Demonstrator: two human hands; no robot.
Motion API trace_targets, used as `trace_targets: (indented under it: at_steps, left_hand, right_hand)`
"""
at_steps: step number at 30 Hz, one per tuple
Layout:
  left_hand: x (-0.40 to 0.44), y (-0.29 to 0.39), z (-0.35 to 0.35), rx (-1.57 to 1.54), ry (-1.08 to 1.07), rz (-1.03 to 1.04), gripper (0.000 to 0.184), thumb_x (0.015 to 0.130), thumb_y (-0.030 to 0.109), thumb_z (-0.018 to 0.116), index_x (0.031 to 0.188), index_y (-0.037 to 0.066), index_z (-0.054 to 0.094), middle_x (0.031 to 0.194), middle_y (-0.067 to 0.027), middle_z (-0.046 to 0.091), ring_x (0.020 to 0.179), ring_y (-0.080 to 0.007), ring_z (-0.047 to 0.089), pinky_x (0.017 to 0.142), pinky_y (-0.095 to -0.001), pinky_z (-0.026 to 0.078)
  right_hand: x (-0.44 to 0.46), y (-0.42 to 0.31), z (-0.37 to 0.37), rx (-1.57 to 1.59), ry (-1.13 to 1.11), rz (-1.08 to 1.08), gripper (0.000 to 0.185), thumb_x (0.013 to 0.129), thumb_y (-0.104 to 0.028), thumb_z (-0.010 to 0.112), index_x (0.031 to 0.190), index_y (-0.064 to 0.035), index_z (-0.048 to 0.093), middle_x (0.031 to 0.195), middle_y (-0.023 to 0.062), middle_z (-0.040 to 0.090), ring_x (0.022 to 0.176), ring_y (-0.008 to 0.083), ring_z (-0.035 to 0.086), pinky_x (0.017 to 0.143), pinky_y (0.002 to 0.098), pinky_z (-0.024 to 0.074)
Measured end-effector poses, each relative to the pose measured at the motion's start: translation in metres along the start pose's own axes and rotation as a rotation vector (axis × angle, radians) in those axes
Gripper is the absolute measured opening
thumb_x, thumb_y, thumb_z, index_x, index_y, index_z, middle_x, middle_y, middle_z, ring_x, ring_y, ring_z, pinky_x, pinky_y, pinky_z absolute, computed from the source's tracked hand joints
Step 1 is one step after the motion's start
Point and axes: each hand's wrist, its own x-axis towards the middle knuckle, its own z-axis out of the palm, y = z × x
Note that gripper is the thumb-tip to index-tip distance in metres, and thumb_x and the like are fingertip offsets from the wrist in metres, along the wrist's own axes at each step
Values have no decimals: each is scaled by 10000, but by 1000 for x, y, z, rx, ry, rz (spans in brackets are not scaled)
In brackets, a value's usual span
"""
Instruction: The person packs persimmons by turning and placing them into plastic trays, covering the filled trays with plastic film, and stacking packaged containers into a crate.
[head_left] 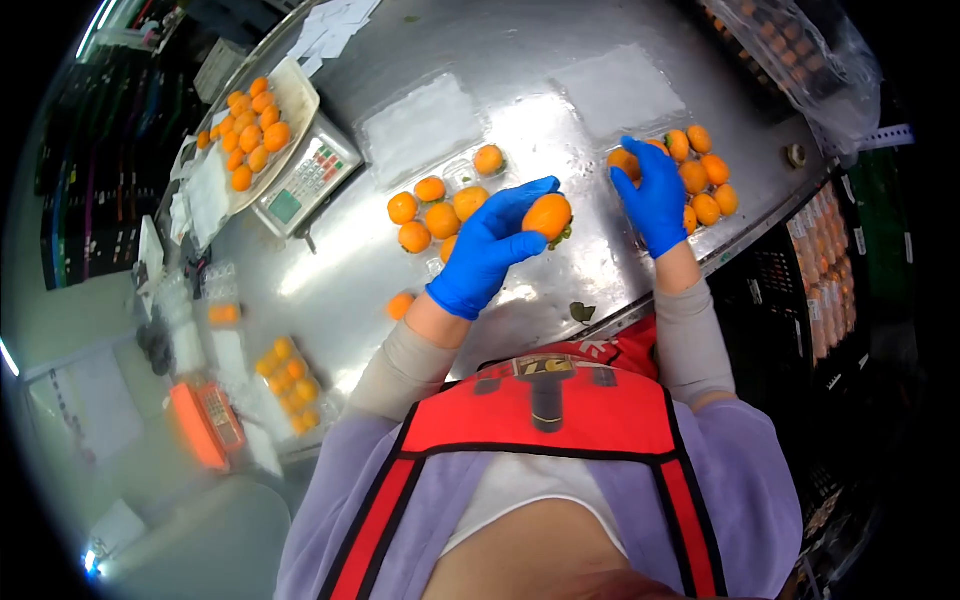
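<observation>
An orange persimmon [547, 216] with a green calyx is held by my left hand [485, 245], in a blue glove, above the metal table. My right hand [653, 197], also blue-gloved, is over the left side of the right clear tray, its fingers around an orange fruit [622, 164] there. More fruits [715, 170] sit in that tray to the right of the hand. Beside my left hand, another clear tray holds several fruits [440, 220]; the hand partly hides it. A single fruit [400, 305] lies near my left wrist.
At the left, a scale [310, 175] bears a pan [303, 98] of fruits. A packed tray [288, 385] and an orange device [205, 425] are at the lower left. White-lined trays [422, 125] lie beyond my hands. A leaf [582, 313] lies near the front edge; crates [775, 285] stand right.
</observation>
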Motion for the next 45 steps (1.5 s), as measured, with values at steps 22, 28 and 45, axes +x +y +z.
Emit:
trace_targets:
  at_steps: [22, 28, 45]
  left_hand:
    - [-5, 51, -60, 142, 603, 413, 581, 762, -28, 650, 1299, 31, 439, 1306, -91, 469, 1088, -206, 541, 935, -328, 460]
    - [-8, 28, -48, 251, 446, 370, 627, 720, -14, 695, 1284, 48, 428, 1323, -96, 449, 1156, -207, 489, 987, -330, 407]
    - [5, -5, -24, 1177, 295, 506, 670, 634, 47, 718, 1263, 83, 493, 1080, -116, 599, 943, -276, 589, 812, -360, 458]
  right_hand:
    - [-27, -51, 61, 99, -417, -220, 616, 705, -185, 731, 1270, -93, 502, 1100, 155, 595, 988, 314, 579, 866, 370, 464]
    - [-56, -71, 83, 46, -481, -285, 583, 682, -196, 730, 1216, -96, 522, 1047, 141, 603, 933, 331, 574, 817, 399, 472]
    - [-46, -89, 51, 499, -234, -101, 526, 773, -189, 694, 1241, -38, 507, 1082, 131, 584, 996, 269, 577, 858, 342, 454]
